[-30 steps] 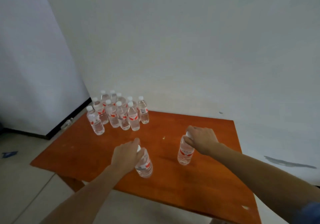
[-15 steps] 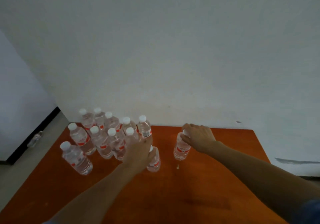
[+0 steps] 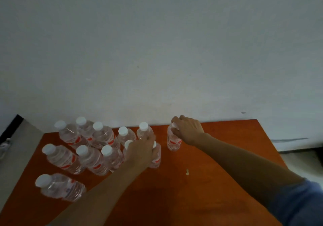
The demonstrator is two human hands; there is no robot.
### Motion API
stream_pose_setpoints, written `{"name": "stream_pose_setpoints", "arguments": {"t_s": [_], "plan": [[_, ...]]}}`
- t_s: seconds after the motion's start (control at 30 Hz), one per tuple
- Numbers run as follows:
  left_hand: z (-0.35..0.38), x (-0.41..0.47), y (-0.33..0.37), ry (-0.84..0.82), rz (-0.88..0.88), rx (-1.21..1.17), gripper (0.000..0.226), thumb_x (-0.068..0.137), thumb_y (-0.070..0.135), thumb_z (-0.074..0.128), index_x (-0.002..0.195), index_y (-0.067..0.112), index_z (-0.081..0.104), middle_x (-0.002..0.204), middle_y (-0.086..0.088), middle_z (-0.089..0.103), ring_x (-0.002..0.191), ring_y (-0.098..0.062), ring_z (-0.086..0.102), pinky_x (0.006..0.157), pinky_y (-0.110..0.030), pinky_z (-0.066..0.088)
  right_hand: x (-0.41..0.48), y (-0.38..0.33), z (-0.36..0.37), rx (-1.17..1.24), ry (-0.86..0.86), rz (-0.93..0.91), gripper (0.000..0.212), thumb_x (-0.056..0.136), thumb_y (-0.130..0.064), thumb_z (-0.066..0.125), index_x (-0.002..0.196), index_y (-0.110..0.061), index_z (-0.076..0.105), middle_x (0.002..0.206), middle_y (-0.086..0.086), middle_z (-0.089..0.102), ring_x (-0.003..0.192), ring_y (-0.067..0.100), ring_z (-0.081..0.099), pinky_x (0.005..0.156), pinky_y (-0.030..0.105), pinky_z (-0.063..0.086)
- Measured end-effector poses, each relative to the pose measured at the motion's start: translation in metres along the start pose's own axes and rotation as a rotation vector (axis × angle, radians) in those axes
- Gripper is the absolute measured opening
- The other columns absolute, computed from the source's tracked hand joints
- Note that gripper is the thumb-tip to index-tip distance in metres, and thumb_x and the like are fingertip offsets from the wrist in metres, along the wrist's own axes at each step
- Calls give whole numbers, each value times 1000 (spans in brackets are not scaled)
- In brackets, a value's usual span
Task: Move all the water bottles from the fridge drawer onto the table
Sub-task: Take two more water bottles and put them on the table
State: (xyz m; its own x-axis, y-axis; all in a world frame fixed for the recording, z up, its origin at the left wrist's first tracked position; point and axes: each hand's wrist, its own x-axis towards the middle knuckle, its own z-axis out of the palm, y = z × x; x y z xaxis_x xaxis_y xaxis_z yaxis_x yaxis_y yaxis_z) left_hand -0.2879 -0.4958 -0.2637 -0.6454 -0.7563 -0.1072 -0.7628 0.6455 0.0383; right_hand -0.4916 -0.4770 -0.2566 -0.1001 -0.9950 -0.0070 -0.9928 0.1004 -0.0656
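Several clear water bottles with white caps and red labels stand in a cluster (image 3: pixel 90 148) on the left part of the orange-brown table (image 3: pixel 201 190). My left hand (image 3: pixel 141 151) grips the top of one bottle (image 3: pixel 156 157) standing at the cluster's right edge; the hand hides its cap. My right hand (image 3: pixel 187 129) holds another bottle (image 3: pixel 172 141) by its cap, upright on the table near the far edge, a little apart from the rest. The fridge drawer is out of view.
A white wall rises right behind the table's far edge. A small pale crumb (image 3: pixel 187 172) lies on the tabletop between my arms. Grey floor (image 3: pixel 15 155) and a dark baseboard (image 3: pixel 12 126) show to the left of the table.
The view has closed in on the table. Both hands carried their bottles toward the far edge; the left one now stands against the cluster, the right one near the wall.
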Motion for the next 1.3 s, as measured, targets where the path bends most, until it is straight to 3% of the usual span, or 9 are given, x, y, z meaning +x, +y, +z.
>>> {"name": "stream_pose_setpoints", "arguments": {"t_s": [0.07, 0.2, 0.37, 0.47, 0.53, 0.77, 0.9, 1.07, 1.3], "plan": [[-4, 0, -3, 0, 32, 101, 51, 99, 32, 43, 145, 16, 28, 145, -14, 38, 108, -29, 59, 71, -34, 53, 1, -1, 3, 5, -1, 24, 40, 99, -45, 43, 132, -21, 44, 119, 6, 58, 95, 24, 62, 73, 35, 49], [-11, -5, -4, 27, 153, 260, 49, 98, 26, 49, 144, 20, 34, 146, -13, 34, 124, -29, 46, 80, -36, 50, -7, 2, 4, 56, -35, 90, 56, 96, -50, 47, 143, -23, 33, 130, 7, 54, 100, 25, 62, 77, 36, 52], [-33, -11, 16, 277, 51, -56, 34, 99, 41, 37, 117, 17, 53, 109, -1, 59, 81, -15, 60, 65, -29, 51, -56, 20, -14, 40, 6, 174, 51, 96, -42, 51, 140, -20, 39, 128, 6, 55, 98, 24, 63, 69, 30, 45], [-41, -23, 49, 291, 137, -56, 30, 98, 38, 39, 113, 17, 55, 102, 0, 62, 73, -13, 53, 60, -27, 40, -110, 40, -30, 2, 34, 232, 42, 97, -41, 49, 131, -17, 48, 122, 6, 58, 98, 25, 62, 71, 32, 44], [-41, -35, 80, 271, 216, -53, 28, 97, 37, 40, 110, 17, 55, 102, -2, 63, 76, -19, 59, 59, -31, 45, -157, 54, -39, -19, 36, 280, 39, 97, -40, 48, 129, -16, 51, 121, 5, 58, 100, 25, 61, 73, 33, 43], [-25, -108, 238, 114, 551, 22, 23, 96, 38, 40, 102, 20, 53, 100, -2, 60, 89, -25, 62, 76, -37, 50, -380, 93, -52, -46, 53, 579, 39, 97, -42, 47, 128, -19, 51, 119, 5, 58, 102, 25, 60, 78, 37, 48], [-17, -159, 343, 72, 757, 37, 23, 96, 37, 43, 103, 20, 55, 102, -1, 61, 90, -22, 62, 71, -33, 45, -521, 109, -56, -59, 78, 826, 39, 96, -43, 49, 126, -20, 54, 111, 2, 62, 92, 21, 62, 76, 32, 52], [-14, -214, 479, 64, 1015, -12, 21, 93, 35, 47, 94, 17, 57, 94, -3, 64, 80, -22, 62, 71, -35, 52, -690, 126, -69, -66, 118, 1121, 41, 96, -43, 46, 130, -21, 51, 121, 3, 59, 104, 26, 61, 78, 36, 46], [22, -315, 676, 40, 1361, 65, 26, 95, 39, 45, 104, 18, 57, 101, -2, 65, 87, -23, 61, 67, -32, 41, -896, 140, -63, -38, 114, 1510, 37, 93, -43, 49, 124, -23, 55, 119, 4, 60, 102, 28, 62, 80, 38, 48]]}}
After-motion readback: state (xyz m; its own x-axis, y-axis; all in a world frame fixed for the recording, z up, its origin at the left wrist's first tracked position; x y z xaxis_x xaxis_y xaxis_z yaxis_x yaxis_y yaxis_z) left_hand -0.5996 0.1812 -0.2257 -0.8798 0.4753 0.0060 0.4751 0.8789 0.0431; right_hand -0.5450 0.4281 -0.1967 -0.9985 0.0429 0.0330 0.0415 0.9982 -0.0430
